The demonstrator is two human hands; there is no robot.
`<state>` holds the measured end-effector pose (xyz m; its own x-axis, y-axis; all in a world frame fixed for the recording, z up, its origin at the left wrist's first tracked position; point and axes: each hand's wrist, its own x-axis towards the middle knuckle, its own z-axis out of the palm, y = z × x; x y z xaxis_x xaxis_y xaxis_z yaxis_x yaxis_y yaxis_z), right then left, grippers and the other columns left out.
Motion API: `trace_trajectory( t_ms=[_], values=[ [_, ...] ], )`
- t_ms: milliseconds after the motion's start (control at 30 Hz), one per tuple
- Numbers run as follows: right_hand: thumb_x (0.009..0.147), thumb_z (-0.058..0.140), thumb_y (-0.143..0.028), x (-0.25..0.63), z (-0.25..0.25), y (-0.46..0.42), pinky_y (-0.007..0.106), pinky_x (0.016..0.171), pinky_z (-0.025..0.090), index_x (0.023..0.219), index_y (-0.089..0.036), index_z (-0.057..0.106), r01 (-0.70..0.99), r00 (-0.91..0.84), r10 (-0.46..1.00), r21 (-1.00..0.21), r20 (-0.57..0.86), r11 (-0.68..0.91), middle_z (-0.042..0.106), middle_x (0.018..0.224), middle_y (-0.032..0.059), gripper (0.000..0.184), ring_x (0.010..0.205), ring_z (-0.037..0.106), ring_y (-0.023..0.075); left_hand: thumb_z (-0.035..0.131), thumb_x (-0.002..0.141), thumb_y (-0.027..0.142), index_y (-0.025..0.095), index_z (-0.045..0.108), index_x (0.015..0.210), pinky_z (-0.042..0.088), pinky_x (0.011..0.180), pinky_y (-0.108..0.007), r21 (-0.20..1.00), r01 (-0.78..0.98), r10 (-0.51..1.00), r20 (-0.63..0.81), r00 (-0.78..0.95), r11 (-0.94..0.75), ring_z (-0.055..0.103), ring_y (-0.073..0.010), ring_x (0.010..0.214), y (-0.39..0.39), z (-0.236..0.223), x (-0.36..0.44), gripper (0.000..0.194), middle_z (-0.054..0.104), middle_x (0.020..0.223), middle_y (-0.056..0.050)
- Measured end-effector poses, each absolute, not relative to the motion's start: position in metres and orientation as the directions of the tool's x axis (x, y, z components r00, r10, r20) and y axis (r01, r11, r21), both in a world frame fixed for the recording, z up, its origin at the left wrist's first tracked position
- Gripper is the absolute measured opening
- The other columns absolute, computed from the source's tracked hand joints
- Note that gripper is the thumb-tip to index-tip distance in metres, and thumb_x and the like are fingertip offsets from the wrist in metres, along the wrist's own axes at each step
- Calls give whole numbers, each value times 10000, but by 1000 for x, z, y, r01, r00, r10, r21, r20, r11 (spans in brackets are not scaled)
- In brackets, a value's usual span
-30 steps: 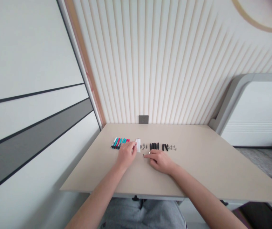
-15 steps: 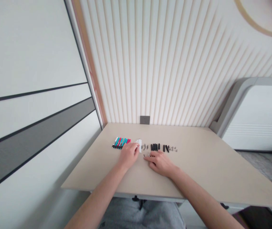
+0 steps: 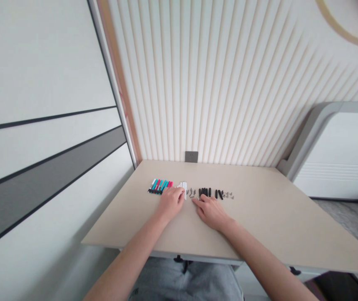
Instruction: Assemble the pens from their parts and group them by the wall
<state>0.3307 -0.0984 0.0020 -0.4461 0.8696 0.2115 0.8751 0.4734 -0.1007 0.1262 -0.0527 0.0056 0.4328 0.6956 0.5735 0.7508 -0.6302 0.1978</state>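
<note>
My left hand [image 3: 171, 201] rests on the table with its fingers curled, right at a row of thin white sticks [image 3: 184, 186]. Whether anything is inside those fingers is hidden. To its left lie several pen barrels [image 3: 160, 184] in teal, red and white, with black ends. My right hand [image 3: 210, 210] has its index finger stretched out, its tip at a small grey metal piece [image 3: 192, 197]. A small pale bit shows beside the fingers, too tiny to name. More small grey metal pieces [image 3: 191, 191] lie between the hands. Black caps or barrels [image 3: 205, 192] lie just beyond my right hand.
Two more black pieces [image 3: 218, 194] and several small grey parts [image 3: 228, 195] end the row at the right. A dark wall socket [image 3: 191, 156] sits behind the beige table [image 3: 260, 217]. A white cabinet [image 3: 41, 175] borders the left side; a pale headboard-like panel [image 3: 338, 150] stands right.
My right index finger has moved slightly forward, and the small metal piece at its tip now lies closer to the other grey pieces. My left hand has stayed by the white sticks.
</note>
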Motion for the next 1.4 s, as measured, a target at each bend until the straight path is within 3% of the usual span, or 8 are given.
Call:
trace_trajectory(
  t_ms=[167,267,400,567,733,933,1400],
  values=[
    [931,450,-179,332,-2,-98,292,741,390,1163,-236,648,878,-434,871,-111,230,466,609,894,54,310,777,602,175,484,927,161,195,613,885,430,760,-341,212,741,703,554,446,-637,639,-223,804,-51,3,125,140,686,808,-55],
    [932,452,-170,334,-2,-97,300,763,414,1241,-230,595,841,-478,839,-141,260,523,623,905,56,346,815,615,190,494,923,151,189,617,918,450,785,-347,219,716,692,542,476,-663,642,-224,818,-51,2,126,129,689,832,-61],
    [942,478,-190,335,-4,-96,323,856,442,1371,-197,446,753,-504,789,-269,350,600,656,984,70,430,933,621,205,524,933,178,191,604,1077,467,849,-346,212,640,641,515,569,-739,639,-219,900,-55,3,127,165,690,914,-61],
    [940,526,-205,338,-6,-95,336,847,475,1256,-216,508,697,-439,789,-392,429,601,659,948,48,317,887,617,200,575,937,237,192,617,1072,478,839,-346,184,548,562,472,679,-816,634,-222,919,-57,4,128,149,685,942,-58],
    [967,501,-271,340,-6,-94,366,843,494,1245,-201,538,683,-413,775,-400,478,611,651,945,71,289,872,613,213,525,977,244,194,650,981,472,828,-344,178,532,545,475,691,-828,642,-207,892,-53,1,127,135,692,916,-55],
    [1028,357,-264,340,-2,-93,334,848,475,1117,-189,645,705,-436,801,-398,411,588,662,959,83,311,914,606,202,534,976,265,197,657,1030,473,850,-356,191,556,564,515,645,-809,646,-210,905,-52,2,126,151,707,925,-57],
    [1013,432,-266,343,-11,-86,316,802,472,1046,-178,682,749,-384,811,-364,442,553,682,911,83,268,868,607,206,575,955,240,164,699,899,473,794,-352,131,575,555,498,666,-807,662,-215,814,-49,-5,129,155,723,819,-65]
  ],
)
